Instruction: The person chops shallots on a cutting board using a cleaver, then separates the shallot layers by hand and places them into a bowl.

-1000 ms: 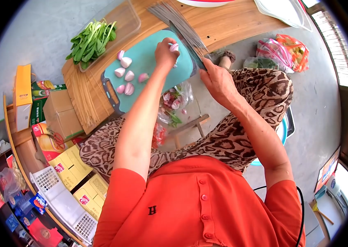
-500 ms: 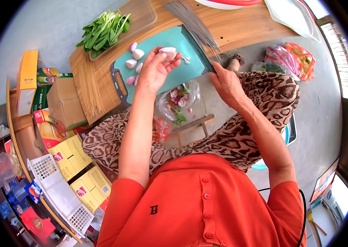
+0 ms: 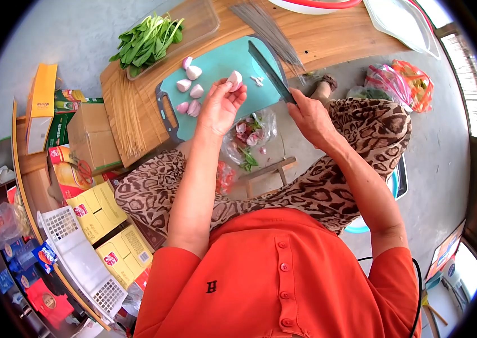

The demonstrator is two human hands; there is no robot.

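My left hand pinches a peeled, pale purple shallot above the teal cutting board. In my right hand is the black handle of a kitchen knife. Its long dark blade slants over the right part of the board, apart from the held shallot. Several other shallots lie on the board's left half. Small white cut pieces sit near the blade.
Leafy greens rest in a clear plastic tray behind the board. Dry noodle sticks lie left on the wooden table. Below is a plastic bag of peelings. Boxes stand at left, filled bags at right.
The shallot has turned more upright in my left fingers, and that hand has moved slightly down. The knife blade has shifted left, from near the board's right edge to farther over its surface.
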